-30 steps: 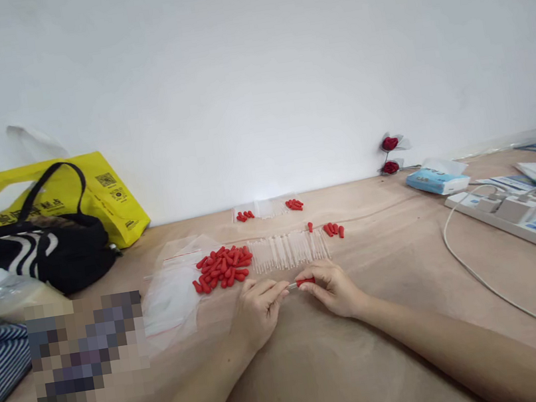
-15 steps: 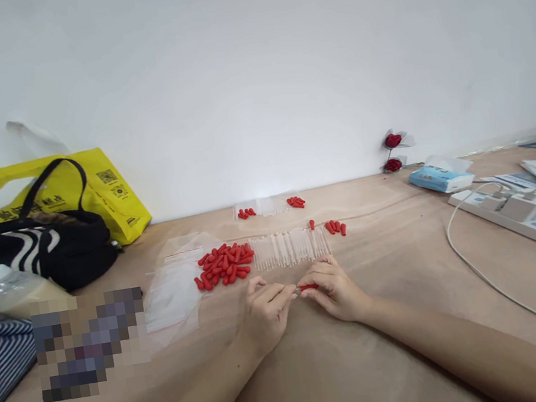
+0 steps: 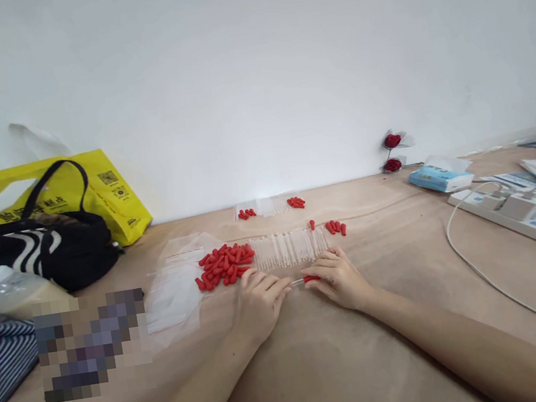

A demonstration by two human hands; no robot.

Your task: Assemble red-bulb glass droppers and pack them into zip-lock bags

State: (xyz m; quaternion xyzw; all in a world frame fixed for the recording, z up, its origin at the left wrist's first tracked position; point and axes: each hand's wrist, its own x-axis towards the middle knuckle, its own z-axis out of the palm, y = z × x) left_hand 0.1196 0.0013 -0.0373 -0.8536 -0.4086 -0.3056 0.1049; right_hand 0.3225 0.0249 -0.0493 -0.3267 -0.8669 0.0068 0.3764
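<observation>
Between my hands a thin clear dropper tube [image 3: 297,282] lies level, its right end at a red rubber bulb [image 3: 311,278]. My left hand [image 3: 261,299] pinches the tube's left part, and my right hand [image 3: 338,278] is closed on the bulb. How far the tube sits inside the bulb I cannot tell. Just beyond my hands, a row of clear tubes [image 3: 288,248] lies side by side, with one red bulb [image 3: 312,224] at its far edge. A heap of red bulbs [image 3: 222,266] is left of the row, and several loose bulbs [image 3: 336,227] are to its right.
Clear plastic bags [image 3: 175,302] lie left of the heap. Near the wall are more bulbs [image 3: 296,203] and tubes [image 3: 271,206]. A yellow bag [image 3: 123,209], a black bag [image 3: 73,243] and a bottle [image 3: 24,291] stand left. Right are tissues [image 3: 438,177], a power strip [image 3: 517,217] and a cable [image 3: 492,288].
My hands have moved slightly apart, so a length of clear tube now shows between them. The left fingers have flattened somewhat; the row and the heap look unchanged.
</observation>
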